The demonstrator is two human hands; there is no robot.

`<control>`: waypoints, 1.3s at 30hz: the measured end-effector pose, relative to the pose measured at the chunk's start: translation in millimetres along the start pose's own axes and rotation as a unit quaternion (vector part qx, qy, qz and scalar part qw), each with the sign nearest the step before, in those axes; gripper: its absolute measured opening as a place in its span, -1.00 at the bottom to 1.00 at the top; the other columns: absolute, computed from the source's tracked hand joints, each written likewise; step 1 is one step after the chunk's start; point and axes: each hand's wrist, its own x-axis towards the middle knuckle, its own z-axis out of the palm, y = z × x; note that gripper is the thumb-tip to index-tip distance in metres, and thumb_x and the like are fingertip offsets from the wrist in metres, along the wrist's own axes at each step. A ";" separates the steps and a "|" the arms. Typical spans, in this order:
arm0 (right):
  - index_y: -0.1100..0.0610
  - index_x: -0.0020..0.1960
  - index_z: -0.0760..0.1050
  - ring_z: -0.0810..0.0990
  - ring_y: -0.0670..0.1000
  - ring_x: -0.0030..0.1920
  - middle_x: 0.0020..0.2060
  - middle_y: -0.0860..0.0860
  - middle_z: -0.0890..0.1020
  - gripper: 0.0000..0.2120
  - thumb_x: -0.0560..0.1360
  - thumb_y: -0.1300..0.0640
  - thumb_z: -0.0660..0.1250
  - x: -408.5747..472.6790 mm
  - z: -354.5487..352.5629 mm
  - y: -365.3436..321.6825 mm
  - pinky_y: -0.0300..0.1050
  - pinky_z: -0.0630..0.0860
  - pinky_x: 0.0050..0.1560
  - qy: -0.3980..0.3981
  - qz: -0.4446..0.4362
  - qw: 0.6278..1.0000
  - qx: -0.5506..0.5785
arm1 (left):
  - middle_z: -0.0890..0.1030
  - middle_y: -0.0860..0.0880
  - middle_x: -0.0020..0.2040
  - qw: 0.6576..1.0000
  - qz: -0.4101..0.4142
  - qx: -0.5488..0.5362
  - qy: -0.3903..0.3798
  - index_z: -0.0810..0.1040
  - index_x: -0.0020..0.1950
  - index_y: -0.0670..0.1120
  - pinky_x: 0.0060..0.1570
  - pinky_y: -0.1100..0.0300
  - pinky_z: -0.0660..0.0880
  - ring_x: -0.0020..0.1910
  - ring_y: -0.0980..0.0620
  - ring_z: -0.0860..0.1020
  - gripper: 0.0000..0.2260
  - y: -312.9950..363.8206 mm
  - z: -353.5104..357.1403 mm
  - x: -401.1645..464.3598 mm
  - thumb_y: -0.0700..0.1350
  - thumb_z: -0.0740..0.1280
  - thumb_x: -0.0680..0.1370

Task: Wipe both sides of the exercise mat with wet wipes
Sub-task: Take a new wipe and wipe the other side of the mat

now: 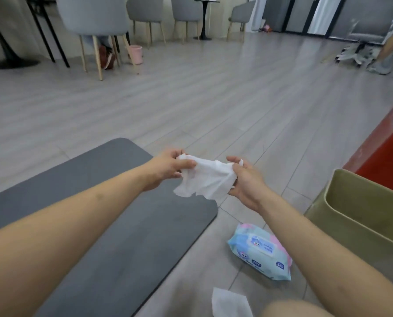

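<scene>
Nearest to me, a second white wipe [231, 302] lies flat on the floor [213, 99] by my knee. Just beyond it sits the pack of wet wipes [260, 251], light blue and pink, on the floor beneath my right forearm, with an olive-green bin [362, 216] to its right. The grey exercise mat [104, 213] is spread on the floor under my left arm, its rounded far corner just below my hands. Above that corner I hold a crumpled white wet wipe [205, 177] stretched between both hands, off the mat. My left hand [170, 168] pinches the wipe's left end, thumb and fingers curled round it. My right hand [245, 179] grips the right end, fingers curled into the cloth. Farther off stand grey chairs [94, 17], a small pink bucket [136, 53] and a red block [387, 152] at the right.
</scene>
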 end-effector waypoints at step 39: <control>0.15 0.23 0.62 0.74 0.09 0.07 0.06 0.05 0.75 -0.79 0.67 0.12 0.30 74.5 339.9 99.0 0.10 0.65 0.14 -0.132 0.171 0.953 -0.210 | 0.59 0.00 0.17 0.891 -0.210 0.018 0.402 0.47 0.32 0.01 -0.18 0.16 0.50 -0.01 -0.03 0.59 -0.63 -194.1 -263.9 -126.0 -0.23 0.07 0.60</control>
